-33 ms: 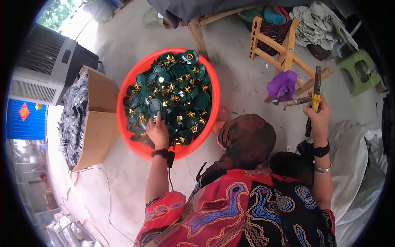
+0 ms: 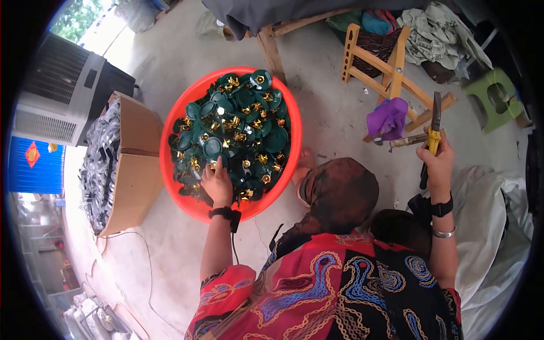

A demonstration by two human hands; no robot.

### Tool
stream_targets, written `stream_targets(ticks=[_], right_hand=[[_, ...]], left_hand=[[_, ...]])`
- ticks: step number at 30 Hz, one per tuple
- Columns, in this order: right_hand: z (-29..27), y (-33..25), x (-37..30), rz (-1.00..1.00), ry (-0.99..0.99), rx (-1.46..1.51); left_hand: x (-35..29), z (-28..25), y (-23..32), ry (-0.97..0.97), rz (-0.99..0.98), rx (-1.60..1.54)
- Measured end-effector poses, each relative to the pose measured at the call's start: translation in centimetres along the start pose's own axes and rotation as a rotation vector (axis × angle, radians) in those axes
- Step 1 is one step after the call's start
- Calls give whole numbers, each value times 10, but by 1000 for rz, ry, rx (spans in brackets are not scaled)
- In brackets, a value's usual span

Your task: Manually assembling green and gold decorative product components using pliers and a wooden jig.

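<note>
My left hand [image 2: 216, 186] reaches into a red-orange plastic basin [image 2: 301, 136], its forefinger stretched out against a round dark green disc [image 2: 212, 147]. The hand looks open, though the other fingers are bent and partly hidden. Discs of the same kind, with gold-coloured metal fittings, are heaped in the basin. On the right, my right hand [image 2: 439, 160] is closed round a hand tool with yellow and black handles [image 2: 434, 140], likely pliers, its dark metal end pointing up. Just left of that hand is a wooden stick [image 2: 410, 139], with purple cloth [image 2: 388, 119] near its end.
A cardboard box [image 2: 139, 153] full of silvery-black pieces stands left of the basin, beside a grey air cooler [image 2: 54, 90]. A wooden folding stand [image 2: 391, 71] and a green stool [image 2: 494, 101] stand at the far right. Pale sheeting [image 2: 481, 226] lies by my right arm.
</note>
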State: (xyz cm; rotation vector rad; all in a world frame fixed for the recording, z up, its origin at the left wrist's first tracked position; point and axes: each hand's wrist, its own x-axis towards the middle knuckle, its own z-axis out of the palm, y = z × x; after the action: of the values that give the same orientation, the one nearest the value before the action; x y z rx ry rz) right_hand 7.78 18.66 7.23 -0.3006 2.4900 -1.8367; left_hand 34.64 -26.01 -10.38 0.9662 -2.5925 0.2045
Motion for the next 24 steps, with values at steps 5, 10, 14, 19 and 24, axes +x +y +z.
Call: stream_targets(ticks=[5, 10, 14, 19, 24], right_hand=[[-5, 0, -3, 15, 34, 15], [-14, 5, 1, 3, 107, -14], [-17, -24, 15, -75, 167, 29], [-17, -71, 33, -181, 143, 32], [-8, -83, 55, -445, 101, -210]], left_hand=[[5, 7, 8, 2, -66, -53], [67, -32, 74, 192, 94, -345], [121, -91, 212, 166, 499, -824], [135, -106, 355, 63, 957, -1083], [117, -68, 406, -44, 1041, -1064]])
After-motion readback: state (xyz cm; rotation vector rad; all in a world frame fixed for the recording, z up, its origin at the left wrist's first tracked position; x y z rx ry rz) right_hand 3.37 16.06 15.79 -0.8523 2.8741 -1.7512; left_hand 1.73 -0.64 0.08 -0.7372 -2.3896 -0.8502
